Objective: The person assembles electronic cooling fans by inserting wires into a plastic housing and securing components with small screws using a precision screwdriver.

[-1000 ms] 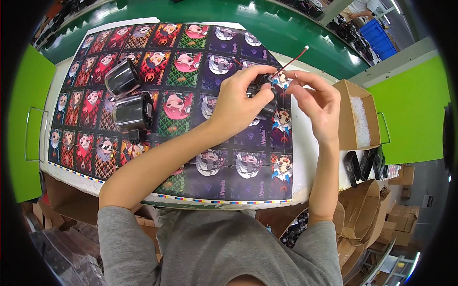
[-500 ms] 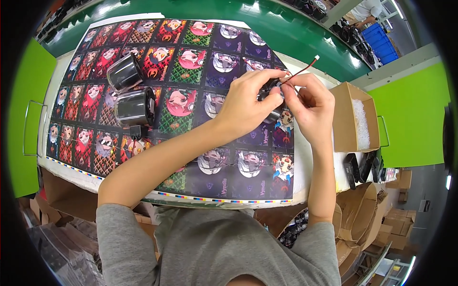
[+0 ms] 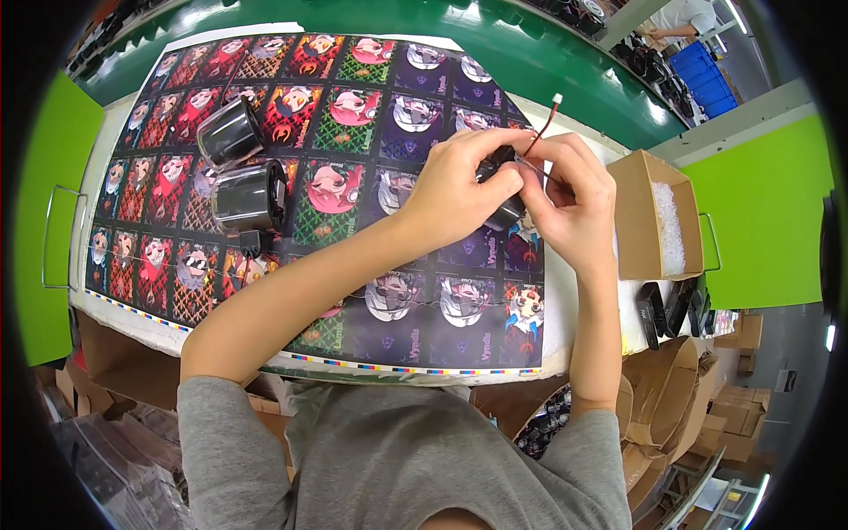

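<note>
My left hand (image 3: 455,185) is closed around a dark cylindrical part (image 3: 505,215) with a shiny black body, above the right side of a printed sheet. A thin red-and-black cable (image 3: 545,126) rises from the part, its small white connector (image 3: 557,99) free at the upper end. My right hand (image 3: 574,199) meets the left one at the top of the part, thumb and fingers pinched on a thin wire there. The fingers partly hide the join. Two clear-and-black cylinders (image 3: 231,134) lie at the left of the sheet, with a small black block (image 3: 253,245) beside the nearer one.
The large printed sheet (image 3: 349,256) with cartoon figures covers most of the white table. At the right stand a cardboard box (image 3: 638,216) holding clear plastic bits and several black parts (image 3: 654,314). Beyond, a person's sleeve (image 3: 685,19) shows near a blue crate (image 3: 702,79).
The cable's connector end has swung left and stands more upright. My right fingers have shifted slightly, still pinched at the part. The cylinders on the left have stayed put.
</note>
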Available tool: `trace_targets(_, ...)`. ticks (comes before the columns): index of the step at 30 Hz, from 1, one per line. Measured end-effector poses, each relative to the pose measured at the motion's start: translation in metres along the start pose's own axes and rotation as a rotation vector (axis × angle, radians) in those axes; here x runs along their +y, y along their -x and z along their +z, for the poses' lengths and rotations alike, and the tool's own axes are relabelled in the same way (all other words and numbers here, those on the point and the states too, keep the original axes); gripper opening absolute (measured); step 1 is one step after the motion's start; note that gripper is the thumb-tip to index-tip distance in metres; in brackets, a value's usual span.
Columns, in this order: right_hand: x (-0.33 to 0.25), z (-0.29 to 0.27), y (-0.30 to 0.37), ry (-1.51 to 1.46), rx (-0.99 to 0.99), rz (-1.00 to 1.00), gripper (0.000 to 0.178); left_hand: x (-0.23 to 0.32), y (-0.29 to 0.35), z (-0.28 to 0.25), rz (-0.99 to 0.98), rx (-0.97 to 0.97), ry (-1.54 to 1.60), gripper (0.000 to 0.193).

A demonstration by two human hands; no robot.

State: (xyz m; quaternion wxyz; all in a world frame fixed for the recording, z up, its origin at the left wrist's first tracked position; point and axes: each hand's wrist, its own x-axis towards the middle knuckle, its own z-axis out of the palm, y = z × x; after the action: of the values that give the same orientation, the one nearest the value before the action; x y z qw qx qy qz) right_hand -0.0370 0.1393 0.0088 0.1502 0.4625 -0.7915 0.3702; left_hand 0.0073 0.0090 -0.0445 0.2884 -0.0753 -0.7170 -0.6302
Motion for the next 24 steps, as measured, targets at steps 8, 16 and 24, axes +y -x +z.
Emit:
trace_targets(8,0.003,-0.0004,0.0015,0.117,0.007,-0.051,0.021,0.002,0.0003,-0.0039,-0.078,-0.081,-0.082,0.033)
trace_targets(16,0.0036,0.001,0.0013,0.099,0.018,-0.049,0.02,0.0028,-0.0002,-0.0029,-0.085,-0.058,0.033,0.029)
trace_targets(24,0.0034,-0.0013,0.0,0.016,-0.018,0.054,0.018,0.0019,-0.0026,-0.0053,-0.112,-0.103,0.042,0.027)
